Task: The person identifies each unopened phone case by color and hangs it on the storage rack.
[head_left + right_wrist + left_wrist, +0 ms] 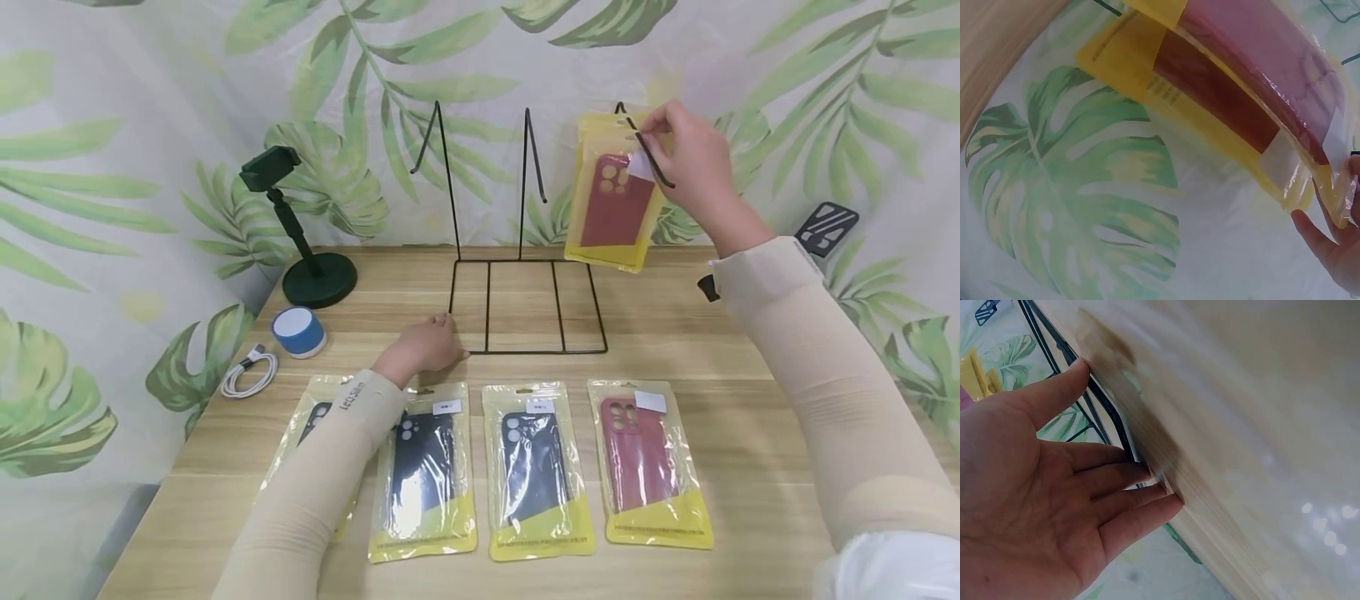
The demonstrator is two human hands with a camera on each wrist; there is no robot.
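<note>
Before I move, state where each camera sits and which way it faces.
Head: worn on the head, facing forward and down at the wire rack; left hand, right hand and both sleeves show.
Left wrist: worn there, facing the wire rack; left hand shows.
Right wrist: worn there, facing yellow packaging; part of the right hand shows.
Head and left wrist share the wire rack.
</note>
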